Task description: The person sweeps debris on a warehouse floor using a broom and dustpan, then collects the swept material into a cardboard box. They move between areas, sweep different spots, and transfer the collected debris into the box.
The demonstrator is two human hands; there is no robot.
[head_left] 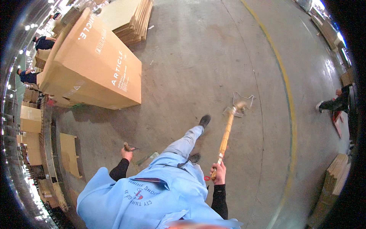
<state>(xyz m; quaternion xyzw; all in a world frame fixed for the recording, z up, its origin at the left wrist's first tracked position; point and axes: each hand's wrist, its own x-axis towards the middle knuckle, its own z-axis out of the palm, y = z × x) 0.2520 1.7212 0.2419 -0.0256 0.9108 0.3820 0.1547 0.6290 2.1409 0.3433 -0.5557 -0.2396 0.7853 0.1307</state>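
My right hand [218, 172] grips the lower end of a long wooden handle [225, 139]. It is a hammer, held out ahead of me, and its blurred pale head [233, 110] hangs over the concrete floor. A bent loop of clear strapping [244, 98] lies on the floor just past the head. My left hand [127, 152] is closed around a small dark tool [128, 146] out at my left side. My light blue shirt, black sleeves and one outstretched leg with a dark shoe [204, 120] fill the lower middle.
A big brown cardboard carton [95, 65] stands ahead on the left, with a stack of flat cardboard [133, 19] behind it. A roller conveyor [46, 145] and boxes line the left. A yellow floor line [284, 84] curves on the right. Other people work at the left [27, 76] and right [335, 103].
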